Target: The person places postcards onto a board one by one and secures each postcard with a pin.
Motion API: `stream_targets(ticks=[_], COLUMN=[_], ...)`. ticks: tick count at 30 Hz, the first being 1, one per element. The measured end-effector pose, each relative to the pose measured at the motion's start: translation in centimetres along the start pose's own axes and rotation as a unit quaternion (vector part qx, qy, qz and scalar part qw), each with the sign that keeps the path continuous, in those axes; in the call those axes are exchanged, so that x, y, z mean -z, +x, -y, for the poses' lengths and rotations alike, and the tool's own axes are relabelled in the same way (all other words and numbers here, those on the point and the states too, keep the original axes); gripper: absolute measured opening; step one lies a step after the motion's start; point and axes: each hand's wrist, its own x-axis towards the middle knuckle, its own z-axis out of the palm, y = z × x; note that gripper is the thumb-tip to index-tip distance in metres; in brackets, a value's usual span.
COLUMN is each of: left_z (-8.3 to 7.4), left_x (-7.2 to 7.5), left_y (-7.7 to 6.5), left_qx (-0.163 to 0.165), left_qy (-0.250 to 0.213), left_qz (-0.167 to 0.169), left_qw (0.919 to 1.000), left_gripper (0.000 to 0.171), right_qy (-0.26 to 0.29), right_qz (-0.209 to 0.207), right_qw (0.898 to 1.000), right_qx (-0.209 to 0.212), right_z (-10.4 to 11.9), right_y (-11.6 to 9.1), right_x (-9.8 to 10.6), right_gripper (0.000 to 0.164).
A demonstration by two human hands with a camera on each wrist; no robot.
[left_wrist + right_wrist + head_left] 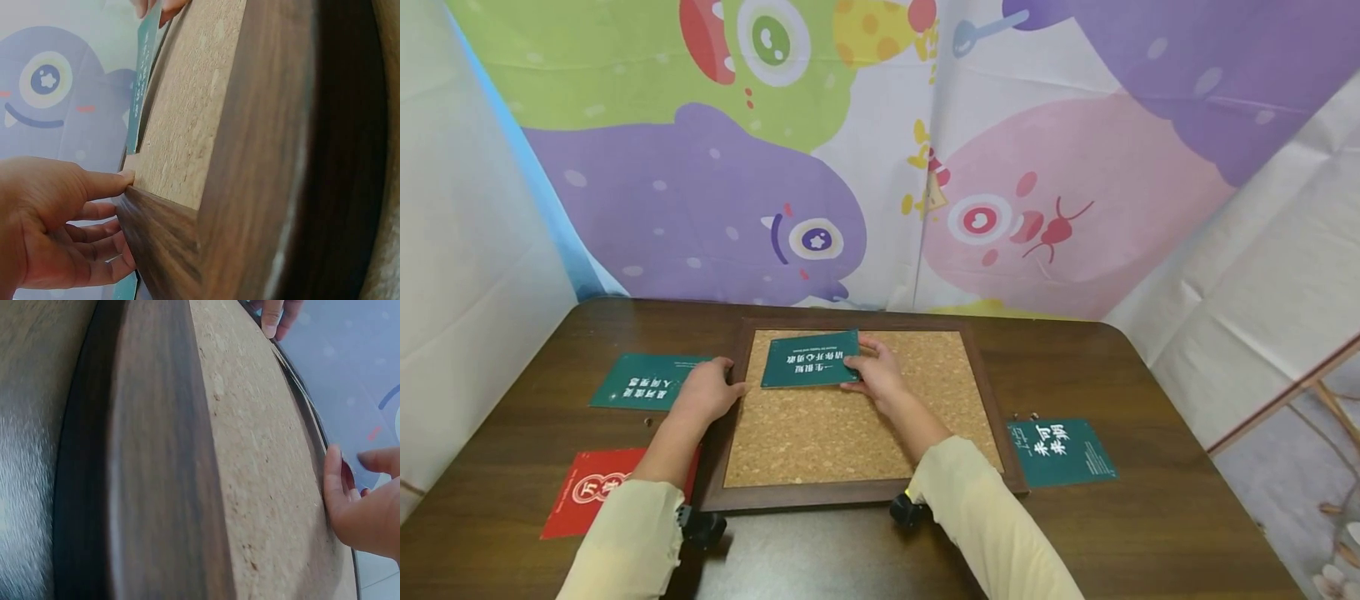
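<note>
A corkboard in a dark wooden frame lies on the table. My right hand pinches a green card with white writing by its right end, thumb on its face. The card is over the board's upper left part, and in the left wrist view its edge stands tilted off the cork. My left hand grips the frame's left side, with the thumb on top at the inner edge and the other fingers along the outer side. In the right wrist view, the card is seen only as a thin edge.
Left of the board lie another green card and a red card, partly behind my left arm. A third green card is to the right. Small metallic pieces lie near it. A cartoon-print cloth hangs behind the table.
</note>
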Motion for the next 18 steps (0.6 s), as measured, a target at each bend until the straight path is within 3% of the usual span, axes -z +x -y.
stream_targets(ticks=[8, 14, 18], left_z=[-0.06, -0.16, -0.11], left_x=[0.02, 0.02, -0.05], left_y=[-0.08, -0.15, -0.12], left_qx=[0.002, 0.005, 0.004], left_qy=[0.001, 0.000, 0.001], left_qz=[0.002, 0.004, 0.005], left_qw=[1.0000, 1.0000, 1.0000], left_gripper=[0.053, 0.053, 0.054], right_qy=[-0.148, -0.221, -0.244], right_qz=[-0.039, -0.055, -0.059], right_qw=[0.988, 0.972, 0.966], right_qx=[0.034, 0.062, 0.058], right_z=[0.14, 0.14, 0.30], right_y=[-0.01, 0.10, 0.05], right_x=[0.33, 0.36, 0.27], right_gripper=[0.047, 0.042, 0.040])
